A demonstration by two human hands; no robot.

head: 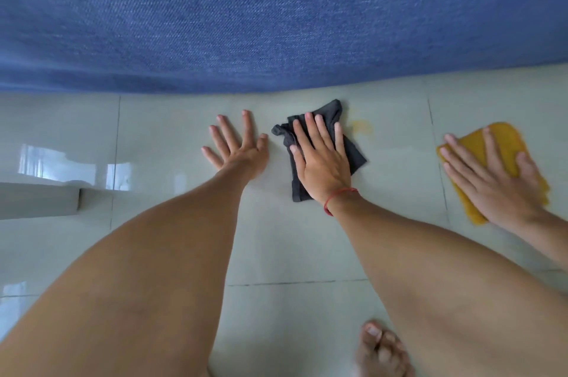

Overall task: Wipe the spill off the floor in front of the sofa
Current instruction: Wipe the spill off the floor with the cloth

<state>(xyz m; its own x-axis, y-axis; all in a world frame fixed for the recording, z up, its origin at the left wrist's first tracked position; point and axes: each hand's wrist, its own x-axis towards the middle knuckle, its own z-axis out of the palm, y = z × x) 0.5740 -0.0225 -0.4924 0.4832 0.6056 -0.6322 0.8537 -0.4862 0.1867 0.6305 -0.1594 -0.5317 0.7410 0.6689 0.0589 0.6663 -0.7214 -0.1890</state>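
Note:
My right hand (321, 158) lies flat, fingers spread, pressing a crumpled dark grey cloth (356, 152) onto the pale tiled floor. A faint yellowish spill (362, 127) shows on the tile just right of the cloth, close to the blue sofa (276, 17). My left hand (238, 144) rests palm down on the bare floor to the left of the cloth, fingers apart, holding nothing. The sofa's front fills the top of the view.
Another person's hand (491, 180) presses a yellow cloth (488, 143) on the floor at the right. A bare foot (381, 349) is at the bottom. A grey block-like object (37, 201) sits at the left edge.

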